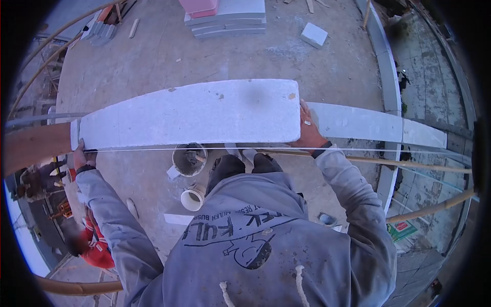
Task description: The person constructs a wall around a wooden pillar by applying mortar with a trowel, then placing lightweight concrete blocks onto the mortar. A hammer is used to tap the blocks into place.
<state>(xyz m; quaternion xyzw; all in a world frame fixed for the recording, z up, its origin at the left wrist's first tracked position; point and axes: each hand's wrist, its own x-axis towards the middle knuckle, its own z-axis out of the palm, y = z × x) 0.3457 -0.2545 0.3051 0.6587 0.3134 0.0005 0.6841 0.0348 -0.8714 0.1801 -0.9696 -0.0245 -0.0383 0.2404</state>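
A long white lightweight concrete block (194,112) lies across the view in front of me, with small chips in its face. My left hand (81,156) grips its lower left end, beside a narrow upright white piece (75,134). At the opposite end, my right hand (309,134) is closed around the edge, its fingertips partly hidden behind the block. A taut white string (230,149) runs just along the block's near edge. More white blocks (358,122) continue in line to the right of my right hand.
Near my feet stand a bucket of grey mortar (189,159) and a cream bucket (193,198). Stacked white blocks (230,23) carry a pink tub (199,6) at the back. A loose block (314,35) lies nearby. Bamboo poles (434,209) cross at right; a person in red (97,250) is lower left.
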